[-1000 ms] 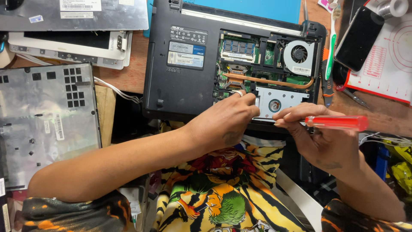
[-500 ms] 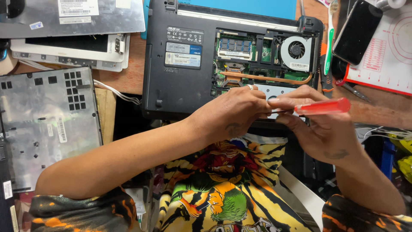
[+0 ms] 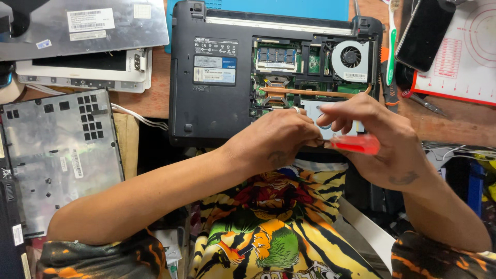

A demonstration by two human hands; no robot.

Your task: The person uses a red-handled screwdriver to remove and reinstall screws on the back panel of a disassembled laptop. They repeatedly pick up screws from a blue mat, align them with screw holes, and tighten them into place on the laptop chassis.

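Red screwdriver (image 3: 356, 144) in right hand (image 3: 385, 147); left hand (image 3: 276, 139) touching tip, over laptop (image 3: 217, 108).

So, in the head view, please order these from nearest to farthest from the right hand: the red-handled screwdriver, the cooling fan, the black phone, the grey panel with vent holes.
1. Red-handled screwdriver: held in the right hand.
2. Cooling fan: just above, in the laptop's top right corner.
3. Black phone: upper right, on the desk.
4. Grey panel: far left.

Both hands, left hand (image 3: 276, 142) & right hand (image 3: 385, 144), hide the screwdriver (image 3: 356, 144) tip & the laptop (image 3: 217, 103) front edge; phone (image 3: 422, 31) top cut off by pic edge.
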